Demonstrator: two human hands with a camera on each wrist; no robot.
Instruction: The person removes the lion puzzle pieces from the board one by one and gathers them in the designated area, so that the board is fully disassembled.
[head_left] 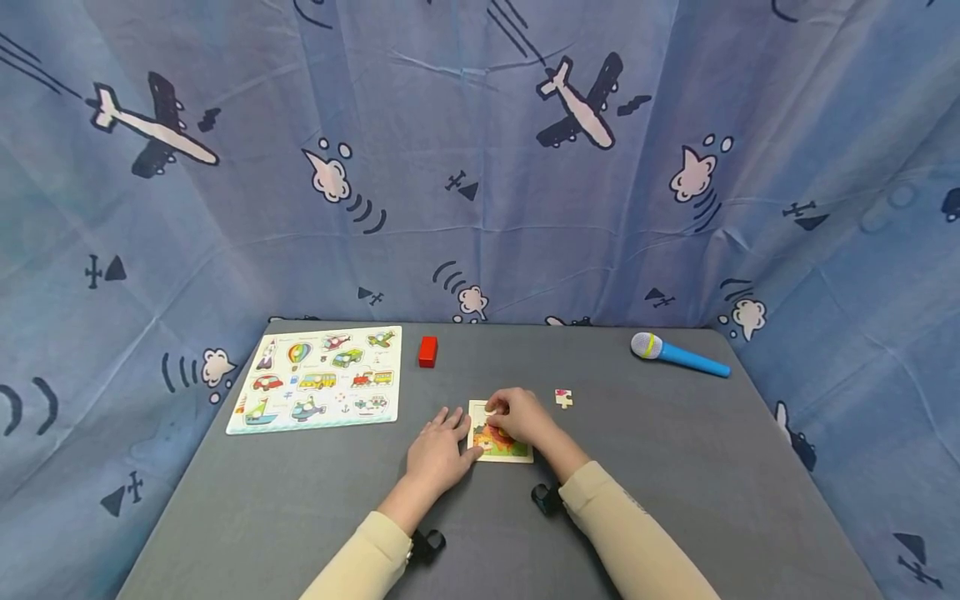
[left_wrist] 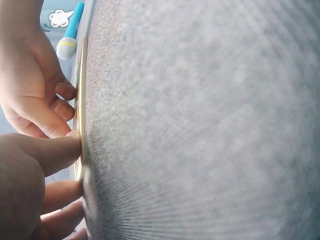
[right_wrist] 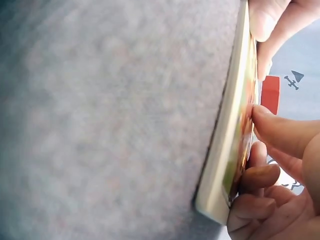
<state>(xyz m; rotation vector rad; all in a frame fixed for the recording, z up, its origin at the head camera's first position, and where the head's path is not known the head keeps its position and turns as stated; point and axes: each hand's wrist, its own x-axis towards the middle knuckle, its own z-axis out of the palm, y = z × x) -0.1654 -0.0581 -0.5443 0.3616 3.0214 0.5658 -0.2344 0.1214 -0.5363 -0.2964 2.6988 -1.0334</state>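
Note:
A small jigsaw puzzle (head_left: 504, 450) with a pale frame and an orange and green picture lies flat on the table. My left hand (head_left: 438, 454) rests at its left side, fingers spread on the tabletop and thumb on the frame's edge. Over the picture's upper part, my right hand (head_left: 522, 418) has curled fingers and pinches a puzzle piece against the puzzle, the piece mostly hidden by the fingertips. In the right wrist view, the right thumb tip touches the puzzle's (right_wrist: 240, 135) face. A loose puzzle piece (head_left: 563, 398) lies just right of the puzzle.
A white board with vehicle pictures (head_left: 337, 408) lies at the back left. Beside it stands a red block (head_left: 427, 352). A blue toy microphone (head_left: 686, 358) lies at the back right. A patterned curtain (head_left: 480, 167) hangs behind the grey table (head_left: 675, 467).

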